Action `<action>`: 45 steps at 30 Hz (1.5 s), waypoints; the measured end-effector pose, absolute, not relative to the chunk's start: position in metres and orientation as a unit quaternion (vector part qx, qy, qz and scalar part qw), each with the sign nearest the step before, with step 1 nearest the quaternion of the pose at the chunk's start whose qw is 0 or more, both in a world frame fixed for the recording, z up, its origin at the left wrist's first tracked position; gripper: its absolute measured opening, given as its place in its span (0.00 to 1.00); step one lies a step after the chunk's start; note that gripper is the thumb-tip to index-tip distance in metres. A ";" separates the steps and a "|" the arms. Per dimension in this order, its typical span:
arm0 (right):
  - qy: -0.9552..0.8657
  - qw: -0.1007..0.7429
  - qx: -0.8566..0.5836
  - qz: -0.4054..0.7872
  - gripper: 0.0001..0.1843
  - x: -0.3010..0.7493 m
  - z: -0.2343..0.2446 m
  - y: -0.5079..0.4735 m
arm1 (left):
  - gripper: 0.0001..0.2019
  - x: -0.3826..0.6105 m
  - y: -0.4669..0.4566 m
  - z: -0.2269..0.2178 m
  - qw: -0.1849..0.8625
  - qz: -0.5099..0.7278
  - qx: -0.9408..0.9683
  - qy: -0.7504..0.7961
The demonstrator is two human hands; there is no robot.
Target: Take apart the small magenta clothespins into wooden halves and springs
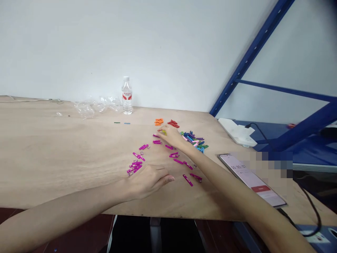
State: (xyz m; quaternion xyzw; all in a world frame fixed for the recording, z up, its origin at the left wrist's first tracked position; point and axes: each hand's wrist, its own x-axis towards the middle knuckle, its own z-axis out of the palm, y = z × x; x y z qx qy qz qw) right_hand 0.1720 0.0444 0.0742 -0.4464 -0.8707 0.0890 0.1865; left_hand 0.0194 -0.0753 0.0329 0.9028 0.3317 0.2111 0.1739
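Note:
My right hand (172, 136) reaches to the far middle of the table, its thumb and fingers closed around a small yellow clothespin (164, 132). Just under its fingertips lies a magenta clothespin (156, 135). My left hand (149, 181) rests low on the tabletop, fingers loosely stretched and thumb apart; nothing shows in it. Beside that hand is a cluster of magenta clothespins (134, 165), some with metal springs off. More magenta clothespins (187, 164) are scattered between my arms. Behind the right hand sit an orange pile (158, 122) and a red pile (173, 123) of clothespins.
A mixed heap of clothespins (196, 140) lies right of my right wrist. A water bottle (126, 98) and clear plastic bags (94, 106) stand by the wall. On the right are a phone (251, 179), a white power strip (235, 131) and a blue metal frame (247, 52).

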 end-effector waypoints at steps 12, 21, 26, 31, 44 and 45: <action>-0.904 0.167 -0.393 0.018 0.13 0.227 0.039 0.038 | 0.19 0.019 -0.072 0.029 0.191 0.207 0.900 0.333; -0.916 0.162 -0.366 -0.040 0.13 0.245 0.029 0.006 | 0.17 0.019 -0.075 0.032 0.182 0.205 0.899 0.343; -0.902 0.171 -0.389 -0.073 0.15 0.247 0.030 0.021 | 0.16 0.020 -0.080 0.033 0.156 0.209 0.895 0.362; -0.887 0.168 -0.421 -0.086 0.19 0.254 0.037 0.043 | 0.13 0.017 -0.058 0.042 0.092 0.237 0.871 0.421; -0.862 0.162 -0.473 -0.084 0.21 0.266 0.028 0.067 | 0.14 0.078 0.129 0.039 -0.002 0.146 0.940 0.309; -0.864 0.162 -0.471 -0.081 0.21 0.267 0.026 0.068 | 0.14 0.080 0.132 0.034 -0.001 0.141 0.941 0.307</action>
